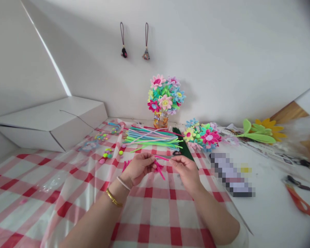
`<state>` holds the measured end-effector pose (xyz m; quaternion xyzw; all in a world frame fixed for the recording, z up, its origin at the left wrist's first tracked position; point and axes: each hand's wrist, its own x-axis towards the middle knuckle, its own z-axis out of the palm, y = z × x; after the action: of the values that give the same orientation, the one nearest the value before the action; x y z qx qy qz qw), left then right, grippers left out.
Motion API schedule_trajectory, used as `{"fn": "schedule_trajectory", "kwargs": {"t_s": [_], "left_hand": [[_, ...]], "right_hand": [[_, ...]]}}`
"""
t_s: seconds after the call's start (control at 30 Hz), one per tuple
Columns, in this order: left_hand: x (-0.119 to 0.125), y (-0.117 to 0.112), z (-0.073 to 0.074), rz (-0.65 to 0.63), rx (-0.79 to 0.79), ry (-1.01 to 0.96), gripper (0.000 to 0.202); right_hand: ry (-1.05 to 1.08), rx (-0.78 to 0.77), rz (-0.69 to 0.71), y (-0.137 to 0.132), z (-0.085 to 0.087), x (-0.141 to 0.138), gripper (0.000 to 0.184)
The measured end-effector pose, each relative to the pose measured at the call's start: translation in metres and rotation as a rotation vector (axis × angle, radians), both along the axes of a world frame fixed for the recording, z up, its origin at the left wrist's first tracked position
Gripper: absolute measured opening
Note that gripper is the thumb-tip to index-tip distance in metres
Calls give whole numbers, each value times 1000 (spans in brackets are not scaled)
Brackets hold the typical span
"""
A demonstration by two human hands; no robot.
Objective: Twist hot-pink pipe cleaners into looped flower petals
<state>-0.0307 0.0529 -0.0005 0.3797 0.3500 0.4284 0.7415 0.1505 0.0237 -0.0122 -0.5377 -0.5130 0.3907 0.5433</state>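
My left hand (142, 168) pinches a bright pink pipe cleaner (160, 172) near the middle of the table, with one loose end hanging down toward me. At the other end, the fingertips of my right hand (183, 168) are closed on the strand, which stretches between both hands. Behind my fingers, a pair of scissors (176, 153) lies partly hidden. More pink pieces (125, 164) rest beside my left hand. Just beyond, a pile of pipe cleaners (152, 137) in green, blue and lilac is spread across the cloth.
A checked tablecloth (93, 203) covers the table. Pom-poms (107, 153) and a white box (51, 120) are on the left. Fuzzy flowers (166, 94) stand in a jar at the back; more flowers (204, 136) lie right. Dark green stems (186, 148) and orange-handled pliers (298, 199) lie there too.
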Motion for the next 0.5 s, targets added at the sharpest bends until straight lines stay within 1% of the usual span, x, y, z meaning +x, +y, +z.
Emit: {"fn": "schedule_trajectory", "kwargs": {"t_s": [0.2,0.4,0.5], "left_hand": [[-2,4,-3,84,21,-92,15],[1,3,-3,158,41,-61,15],[4,0,-1,179,64,-50,16]], "right_hand": [[97,-88,136,-4,1,-11,15],[163,-150,247,-6,4,-13,11],[180,-161,264,-6,2,-15,10]]}}
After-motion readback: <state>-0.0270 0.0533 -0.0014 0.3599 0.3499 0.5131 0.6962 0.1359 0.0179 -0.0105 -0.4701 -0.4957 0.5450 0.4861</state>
